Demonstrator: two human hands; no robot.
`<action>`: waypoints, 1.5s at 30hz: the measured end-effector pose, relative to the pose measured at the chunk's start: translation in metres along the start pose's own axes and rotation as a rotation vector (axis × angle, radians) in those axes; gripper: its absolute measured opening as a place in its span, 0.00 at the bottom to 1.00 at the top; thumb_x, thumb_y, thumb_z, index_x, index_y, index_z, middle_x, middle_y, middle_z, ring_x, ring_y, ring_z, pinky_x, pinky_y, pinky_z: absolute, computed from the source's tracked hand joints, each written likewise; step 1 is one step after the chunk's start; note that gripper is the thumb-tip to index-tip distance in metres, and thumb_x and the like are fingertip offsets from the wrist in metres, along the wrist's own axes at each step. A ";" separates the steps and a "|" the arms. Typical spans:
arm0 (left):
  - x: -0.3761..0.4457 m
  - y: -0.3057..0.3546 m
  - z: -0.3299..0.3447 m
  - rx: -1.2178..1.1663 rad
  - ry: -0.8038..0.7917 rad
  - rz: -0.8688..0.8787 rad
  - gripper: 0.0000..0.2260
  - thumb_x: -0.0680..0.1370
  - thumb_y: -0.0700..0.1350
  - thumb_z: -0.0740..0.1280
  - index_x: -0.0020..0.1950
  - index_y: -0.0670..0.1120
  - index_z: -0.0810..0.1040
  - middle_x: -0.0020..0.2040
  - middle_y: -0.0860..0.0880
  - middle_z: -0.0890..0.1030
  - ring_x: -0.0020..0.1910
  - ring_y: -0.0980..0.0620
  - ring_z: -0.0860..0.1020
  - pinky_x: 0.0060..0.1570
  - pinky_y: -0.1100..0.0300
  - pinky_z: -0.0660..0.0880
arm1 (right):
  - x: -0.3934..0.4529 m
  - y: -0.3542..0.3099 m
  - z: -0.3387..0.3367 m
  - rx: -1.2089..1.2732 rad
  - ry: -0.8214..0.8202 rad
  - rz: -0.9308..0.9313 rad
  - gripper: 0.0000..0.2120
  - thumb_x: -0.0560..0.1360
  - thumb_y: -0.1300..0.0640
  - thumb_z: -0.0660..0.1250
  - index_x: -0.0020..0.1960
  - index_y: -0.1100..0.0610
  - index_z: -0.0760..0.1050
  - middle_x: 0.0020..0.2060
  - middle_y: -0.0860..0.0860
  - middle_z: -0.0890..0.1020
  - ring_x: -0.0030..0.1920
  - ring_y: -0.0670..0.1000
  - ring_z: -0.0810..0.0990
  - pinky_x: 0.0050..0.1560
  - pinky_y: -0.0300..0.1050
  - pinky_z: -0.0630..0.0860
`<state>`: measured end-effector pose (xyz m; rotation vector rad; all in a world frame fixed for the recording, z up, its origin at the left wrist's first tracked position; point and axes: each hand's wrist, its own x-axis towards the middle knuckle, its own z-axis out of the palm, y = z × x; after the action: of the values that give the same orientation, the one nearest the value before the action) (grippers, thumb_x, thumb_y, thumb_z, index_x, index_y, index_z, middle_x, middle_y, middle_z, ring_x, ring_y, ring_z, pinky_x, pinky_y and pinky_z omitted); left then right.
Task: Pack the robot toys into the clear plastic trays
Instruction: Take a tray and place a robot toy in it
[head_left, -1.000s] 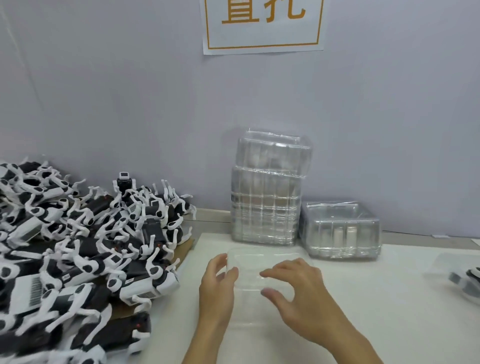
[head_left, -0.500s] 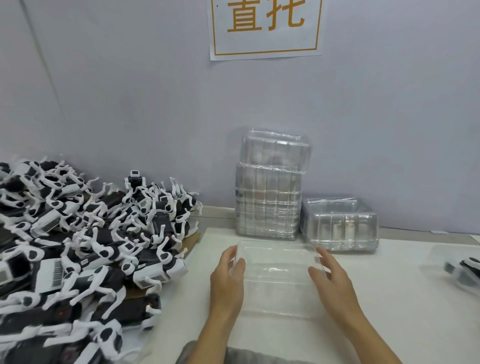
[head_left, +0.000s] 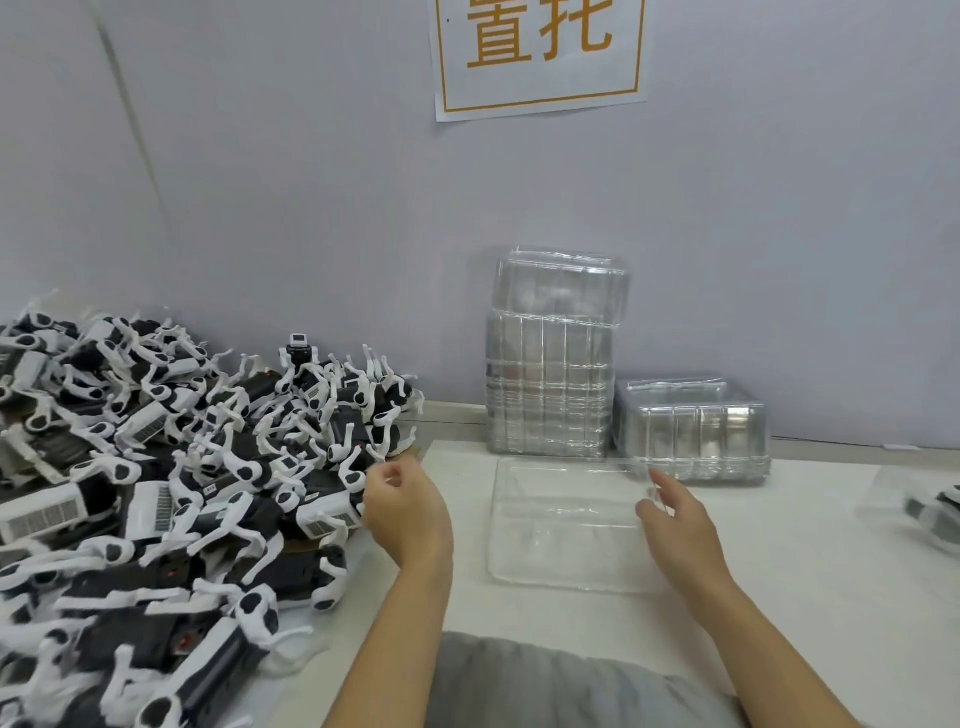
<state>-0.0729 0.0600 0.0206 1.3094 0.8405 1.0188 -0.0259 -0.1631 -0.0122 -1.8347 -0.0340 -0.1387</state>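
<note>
An empty clear plastic tray (head_left: 524, 566) lies flat on the white table in front of me. A big pile of black-and-white robot toys (head_left: 208, 467) covers the table's left side. My left hand (head_left: 410, 514) is at the pile's right edge, fingers loosely curled beside a toy (head_left: 332, 514), holding nothing that I can see. My right hand (head_left: 680, 525) rests against the tray's right rim with its fingers nearly straight.
A tall stack of clear trays (head_left: 550, 384) stands against the wall behind the tray, with a lower stack (head_left: 691, 431) to its right. At the right edge lies a clear tray with a toy in it (head_left: 930, 509). A paper sign (head_left: 540, 52) hangs on the wall.
My left hand has let go of the tray's left edge and moved left to the toy pile. My right hand slid from above the tray to its right rim and stays there.
</note>
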 end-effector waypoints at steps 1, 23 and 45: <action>0.003 0.000 -0.002 -0.087 0.008 -0.176 0.10 0.77 0.44 0.61 0.37 0.43 0.75 0.32 0.48 0.78 0.32 0.48 0.73 0.32 0.57 0.67 | 0.000 0.000 0.000 -0.003 0.001 0.001 0.24 0.80 0.60 0.60 0.75 0.51 0.66 0.71 0.52 0.71 0.68 0.50 0.70 0.61 0.45 0.64; 0.000 -0.001 0.000 -0.596 -0.203 -0.615 0.08 0.82 0.42 0.61 0.44 0.42 0.69 0.42 0.41 0.80 0.36 0.51 0.80 0.36 0.63 0.73 | -0.001 -0.001 0.002 0.034 -0.018 0.014 0.26 0.79 0.61 0.61 0.76 0.51 0.66 0.71 0.50 0.71 0.70 0.49 0.69 0.61 0.43 0.65; -0.036 0.019 0.013 -0.348 -0.522 -0.288 0.11 0.79 0.48 0.65 0.44 0.40 0.73 0.26 0.46 0.80 0.22 0.53 0.76 0.23 0.62 0.71 | -0.001 -0.009 -0.002 0.111 0.072 -0.015 0.28 0.75 0.68 0.56 0.72 0.50 0.71 0.71 0.46 0.71 0.51 0.30 0.74 0.45 0.25 0.68</action>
<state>-0.0755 0.0214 0.0381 1.0466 0.4114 0.5261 -0.0280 -0.1624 -0.0037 -1.7175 -0.0049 -0.2087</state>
